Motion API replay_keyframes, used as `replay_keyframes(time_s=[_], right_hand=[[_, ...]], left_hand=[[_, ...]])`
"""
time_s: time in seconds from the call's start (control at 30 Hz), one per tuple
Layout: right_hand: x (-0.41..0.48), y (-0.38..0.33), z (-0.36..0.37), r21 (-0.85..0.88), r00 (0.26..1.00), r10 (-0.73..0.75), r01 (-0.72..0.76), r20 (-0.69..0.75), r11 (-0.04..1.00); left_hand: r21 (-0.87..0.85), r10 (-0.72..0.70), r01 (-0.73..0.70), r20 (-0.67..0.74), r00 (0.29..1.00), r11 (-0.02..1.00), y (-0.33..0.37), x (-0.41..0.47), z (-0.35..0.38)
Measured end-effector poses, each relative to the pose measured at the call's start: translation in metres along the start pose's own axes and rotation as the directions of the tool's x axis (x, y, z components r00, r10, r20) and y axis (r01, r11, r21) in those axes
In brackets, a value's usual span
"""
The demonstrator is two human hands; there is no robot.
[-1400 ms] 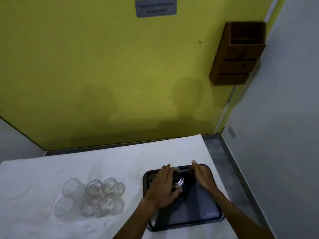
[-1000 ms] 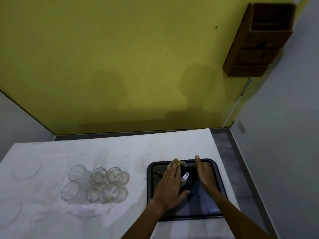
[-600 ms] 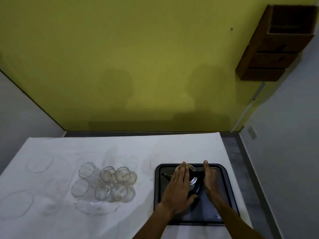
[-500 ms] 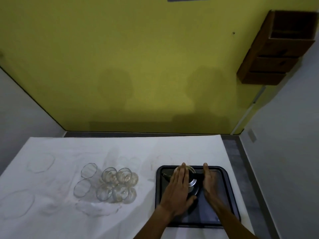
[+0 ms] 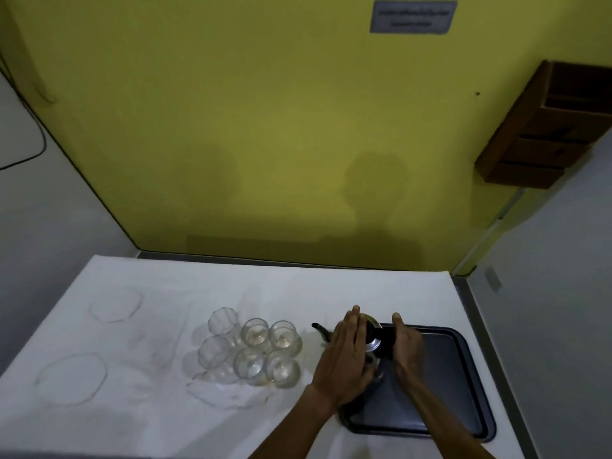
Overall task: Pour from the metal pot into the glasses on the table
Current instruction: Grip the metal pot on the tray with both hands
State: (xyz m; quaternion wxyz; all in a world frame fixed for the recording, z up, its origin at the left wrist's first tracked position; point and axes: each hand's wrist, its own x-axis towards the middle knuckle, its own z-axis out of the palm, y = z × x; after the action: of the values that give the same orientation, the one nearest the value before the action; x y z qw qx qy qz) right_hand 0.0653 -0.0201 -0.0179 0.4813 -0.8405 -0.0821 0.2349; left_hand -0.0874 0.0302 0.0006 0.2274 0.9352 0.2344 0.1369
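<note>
Cupping the metal pot [image 5: 372, 339] at the tray's [image 5: 463, 392] left edge, your left hand [image 5: 344, 356] and right hand [image 5: 405, 349] press flat, fingers together; it's probably heavy, slippery—grip its handle near fragile glasses [image 5: 255, 352].

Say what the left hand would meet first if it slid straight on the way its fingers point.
Probably only bare tablecloth, then the wall. The left hand points away from the person beside the pot; the glasses lie off to its left. Depth is uncertain.
</note>
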Motion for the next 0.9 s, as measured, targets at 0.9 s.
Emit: replay_keyframes(time_s=[0.9], right_hand=[[-0.051, -0.032, 0.037, -0.262, 0.993, -0.116, 0.105, -0.028, 0.959]], left_hand=[[-0.1, -0.042, 0.044, 0.026, 0.999, 0.994, -0.046, -0.029, -0.029]])
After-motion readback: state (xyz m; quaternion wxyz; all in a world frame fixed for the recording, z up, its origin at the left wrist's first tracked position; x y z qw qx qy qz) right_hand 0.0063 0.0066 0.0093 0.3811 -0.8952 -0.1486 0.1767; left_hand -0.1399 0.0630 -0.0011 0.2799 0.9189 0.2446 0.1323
